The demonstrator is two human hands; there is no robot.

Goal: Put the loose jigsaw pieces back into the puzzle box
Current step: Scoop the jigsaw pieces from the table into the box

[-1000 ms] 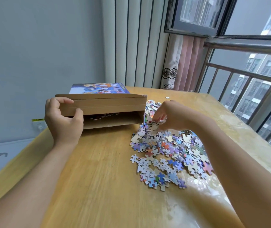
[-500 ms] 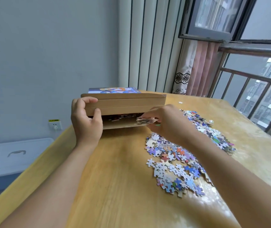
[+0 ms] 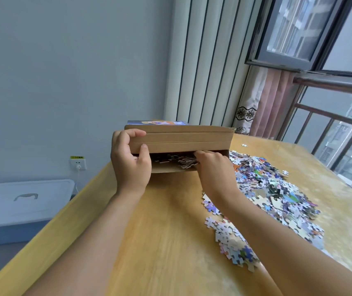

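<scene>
The brown cardboard puzzle box (image 3: 181, 139) lies on the wooden table (image 3: 160, 242) with its open mouth facing me. My left hand (image 3: 130, 165) grips the left end of the raised front flap, thumb underneath. My right hand (image 3: 213, 169) reaches into the opening, its fingers curled round a bunch of jigsaw pieces (image 3: 186, 163) just inside. More pieces (image 3: 164, 159) lie deeper in the box. A large pile of loose pieces (image 3: 267, 189) spreads over the table right of my right forearm.
A single stray piece (image 3: 244, 145) lies beyond the pile. A pale blue lidded bin (image 3: 21, 206) sits on the floor left of the table. A wall socket (image 3: 78, 163) is behind it. Window railing (image 3: 331, 116) and curtain stand at the right.
My right hand lifted a bunch of pieces from the pile and carried it left into the box mouth. My left hand kept its grip on the flap. The camera view shifted.
</scene>
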